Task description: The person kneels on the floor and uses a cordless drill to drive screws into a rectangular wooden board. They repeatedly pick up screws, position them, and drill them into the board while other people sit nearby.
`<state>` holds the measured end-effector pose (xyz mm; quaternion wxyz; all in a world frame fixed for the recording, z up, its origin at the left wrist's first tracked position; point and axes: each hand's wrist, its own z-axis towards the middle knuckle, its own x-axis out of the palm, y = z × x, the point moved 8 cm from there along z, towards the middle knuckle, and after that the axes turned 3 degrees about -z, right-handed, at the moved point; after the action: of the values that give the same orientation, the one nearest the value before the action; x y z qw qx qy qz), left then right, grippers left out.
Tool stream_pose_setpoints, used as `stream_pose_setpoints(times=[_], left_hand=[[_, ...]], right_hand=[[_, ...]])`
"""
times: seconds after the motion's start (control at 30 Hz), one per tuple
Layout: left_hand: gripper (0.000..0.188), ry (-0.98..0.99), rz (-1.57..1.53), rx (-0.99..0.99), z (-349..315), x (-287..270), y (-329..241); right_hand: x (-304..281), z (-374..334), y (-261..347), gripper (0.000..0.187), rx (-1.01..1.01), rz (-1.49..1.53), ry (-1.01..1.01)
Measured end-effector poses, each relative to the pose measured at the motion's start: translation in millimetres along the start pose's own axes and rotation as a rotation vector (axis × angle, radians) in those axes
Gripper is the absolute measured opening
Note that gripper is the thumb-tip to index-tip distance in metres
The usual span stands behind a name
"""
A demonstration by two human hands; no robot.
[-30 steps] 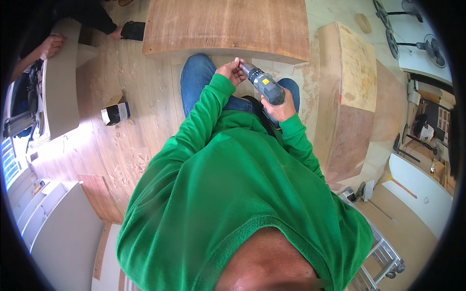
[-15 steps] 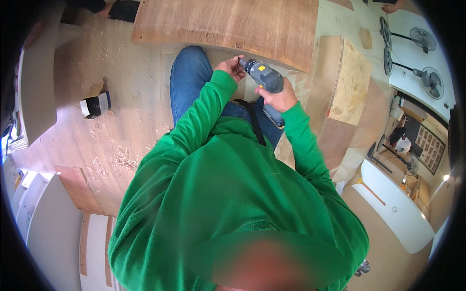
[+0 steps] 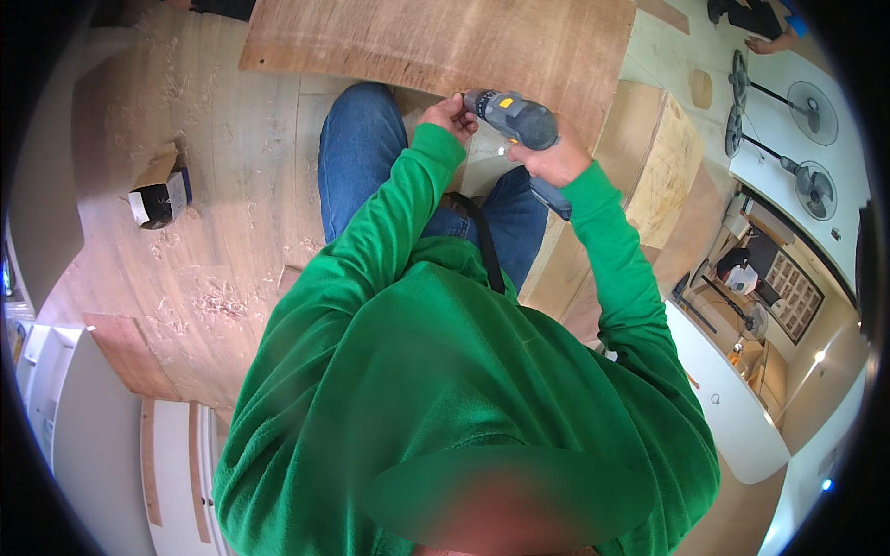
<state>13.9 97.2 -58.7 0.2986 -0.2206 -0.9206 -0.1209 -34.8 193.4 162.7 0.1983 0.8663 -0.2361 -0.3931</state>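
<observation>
My right hand point(image 3: 563, 156) is wrapped round the handle of a dark grey cordless drill point(image 3: 519, 119) with yellow marks; its battery foot shows below my fingers. The drill's chuck points left, toward the edge of a brown wooden panel point(image 3: 436, 42) lying ahead of my knees. My left hand point(image 3: 451, 118) is at the front of the chuck with its fingers pinched together. Whatever small thing those fingertips hold, if anything, is too small to make out. The panel has a small hole near its left corner.
An opened small box point(image 3: 159, 199) stands on the wooden floor at left, among scattered shavings point(image 3: 222, 301). Lighter boards point(image 3: 663, 171) lie to my right. Two standing fans point(image 3: 811, 111) are at the far right. Another person's hand point(image 3: 771, 43) shows at the upper right.
The drill and my right hand have moved slightly up and right, with the chuck now over the panel's edge. My left hand has stayed by the chuck. The whole view has shifted a little.
</observation>
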Motion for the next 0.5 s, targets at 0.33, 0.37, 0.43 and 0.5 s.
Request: stream_pose_setpoints(times=[0.33,0.37,0.43,0.5], left_hand=[[0.02,-0.031,0.269,0.102,-15,-28,-26],[0.02,-0.045,0.376,0.195,-15,-25,-32],[0.021,-0.108,0.718,0.627,-29,-9,-57],[0.023,-0.148,0.979,0.913,-44,7,-68]], right_hand=[[-3,20,-13,0.019,0.156,0.054,0.224],[-4,21,-11,0.011,0.137,0.071,0.211],[-7,22,-7,0.011,0.121,0.103,0.186],[-5,22,-3,0.012,0.116,0.127,0.178]])
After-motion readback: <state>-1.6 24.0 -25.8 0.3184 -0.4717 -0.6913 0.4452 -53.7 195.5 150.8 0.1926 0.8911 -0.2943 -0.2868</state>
